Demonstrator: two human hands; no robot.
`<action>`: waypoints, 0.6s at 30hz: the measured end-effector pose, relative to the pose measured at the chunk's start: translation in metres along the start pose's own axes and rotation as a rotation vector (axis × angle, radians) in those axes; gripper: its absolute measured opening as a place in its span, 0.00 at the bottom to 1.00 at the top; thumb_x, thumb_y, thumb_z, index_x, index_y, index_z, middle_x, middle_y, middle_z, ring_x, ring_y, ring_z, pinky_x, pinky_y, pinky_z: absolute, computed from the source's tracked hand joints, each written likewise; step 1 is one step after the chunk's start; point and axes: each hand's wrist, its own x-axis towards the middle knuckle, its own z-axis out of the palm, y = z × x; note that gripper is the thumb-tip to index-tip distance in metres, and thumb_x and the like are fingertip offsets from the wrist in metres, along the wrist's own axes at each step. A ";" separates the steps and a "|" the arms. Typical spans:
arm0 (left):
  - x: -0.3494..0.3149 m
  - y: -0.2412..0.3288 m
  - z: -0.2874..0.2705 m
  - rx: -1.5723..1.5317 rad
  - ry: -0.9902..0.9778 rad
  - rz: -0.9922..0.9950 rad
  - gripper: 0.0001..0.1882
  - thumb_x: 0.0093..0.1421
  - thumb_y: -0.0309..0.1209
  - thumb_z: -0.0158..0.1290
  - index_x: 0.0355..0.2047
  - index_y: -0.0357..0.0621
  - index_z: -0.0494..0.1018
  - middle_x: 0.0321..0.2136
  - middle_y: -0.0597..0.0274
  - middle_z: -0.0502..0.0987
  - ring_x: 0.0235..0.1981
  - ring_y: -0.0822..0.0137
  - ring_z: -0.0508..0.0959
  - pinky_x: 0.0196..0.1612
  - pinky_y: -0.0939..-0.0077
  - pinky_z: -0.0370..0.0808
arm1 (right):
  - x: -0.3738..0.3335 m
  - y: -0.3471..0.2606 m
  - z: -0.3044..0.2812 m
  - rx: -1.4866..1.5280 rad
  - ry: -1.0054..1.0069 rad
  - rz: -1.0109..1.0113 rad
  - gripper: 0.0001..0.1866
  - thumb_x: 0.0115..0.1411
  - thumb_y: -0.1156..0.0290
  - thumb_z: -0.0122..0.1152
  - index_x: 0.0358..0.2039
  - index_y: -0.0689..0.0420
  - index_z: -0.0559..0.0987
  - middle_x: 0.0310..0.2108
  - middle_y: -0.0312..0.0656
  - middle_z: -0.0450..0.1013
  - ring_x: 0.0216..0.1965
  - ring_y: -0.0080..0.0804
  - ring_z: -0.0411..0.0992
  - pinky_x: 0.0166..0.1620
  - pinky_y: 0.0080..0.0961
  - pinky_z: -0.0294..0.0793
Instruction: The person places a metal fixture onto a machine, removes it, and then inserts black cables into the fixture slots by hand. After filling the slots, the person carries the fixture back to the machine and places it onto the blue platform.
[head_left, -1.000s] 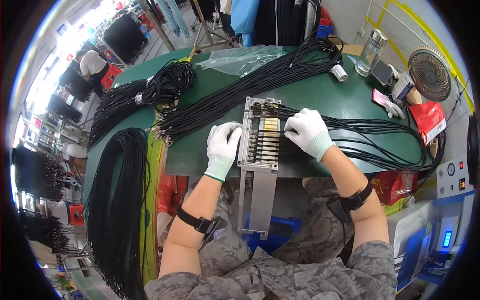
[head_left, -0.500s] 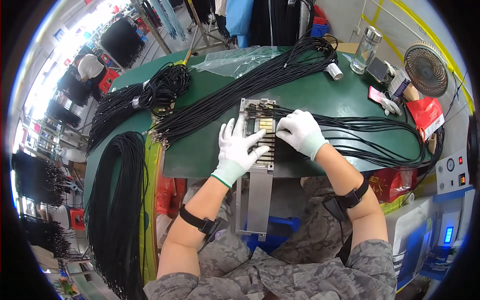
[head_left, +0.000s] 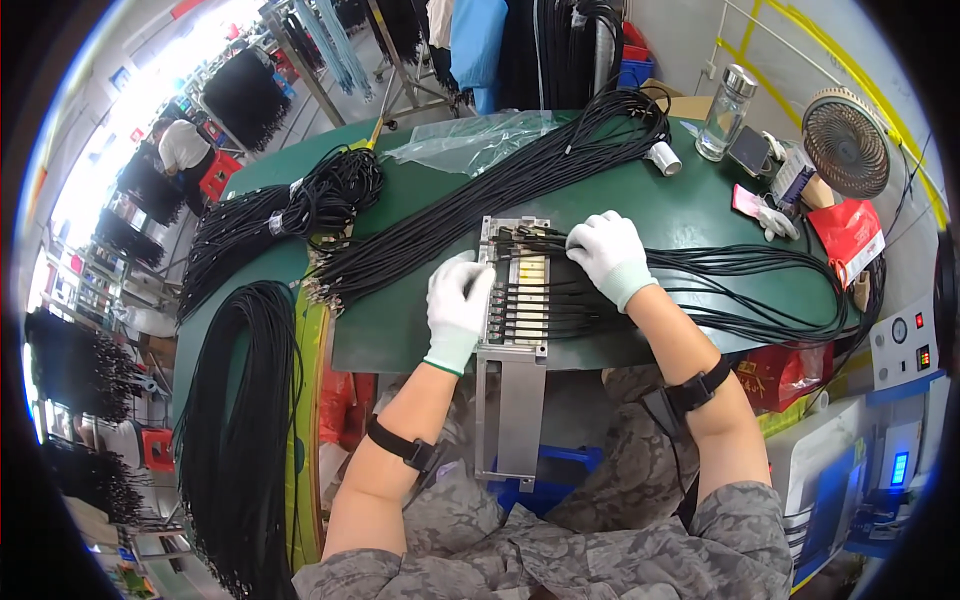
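A metal clamping fixture (head_left: pixel 512 352) lies across the table's front edge. Several black cables (head_left: pixel 560 292) rest side by side in its slots, their connector ends along its left side. My left hand (head_left: pixel 456 308), in a white glove, is against the fixture's left edge, thumb and bent fingers apart with nothing seen between them. My right hand (head_left: pixel 608 252), also white-gloved, is right of the fixture's upper part. Its fingers close on a black cable among those at the top; the fingertips are partly hidden. The cables' looped lengths (head_left: pixel 760 258) stretch right over the green table.
Bundles of black cable (head_left: pixel 500 160) lie behind the fixture and at the left (head_left: pixel 235 400). A clear plastic bag (head_left: pixel 470 140) sits at the back. A glass bottle (head_left: pixel 726 112), a white roll (head_left: pixel 664 158), a fan (head_left: pixel 845 148) and a red packet (head_left: pixel 846 238) stand at the right.
My left hand has drawn back left off the slots to the fixture's edge, uncovering the cable row. My right hand has shifted slightly up beside the upper cables.
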 end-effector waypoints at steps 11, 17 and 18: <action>0.006 -0.003 -0.002 0.042 0.008 -0.051 0.14 0.62 0.42 0.57 0.34 0.42 0.79 0.48 0.51 0.79 0.54 0.50 0.73 0.58 0.58 0.67 | 0.001 -0.004 0.006 -0.005 0.001 -0.035 0.06 0.53 0.63 0.68 0.29 0.46 0.79 0.31 0.33 0.74 0.41 0.38 0.71 0.44 0.34 0.68; 0.005 0.009 -0.005 -0.054 -0.055 0.167 0.10 0.60 0.36 0.59 0.29 0.42 0.78 0.49 0.50 0.78 0.57 0.49 0.71 0.60 0.56 0.66 | -0.002 -0.026 -0.011 0.235 0.092 -0.122 0.10 0.51 0.61 0.69 0.31 0.48 0.80 0.32 0.35 0.75 0.42 0.39 0.71 0.44 0.36 0.68; 0.003 0.012 -0.006 -0.073 -0.063 0.263 0.08 0.58 0.34 0.60 0.29 0.42 0.78 0.50 0.51 0.78 0.58 0.48 0.70 0.60 0.56 0.66 | -0.001 -0.034 -0.011 0.316 0.088 -0.138 0.12 0.50 0.59 0.70 0.32 0.49 0.80 0.33 0.35 0.77 0.42 0.41 0.72 0.45 0.39 0.69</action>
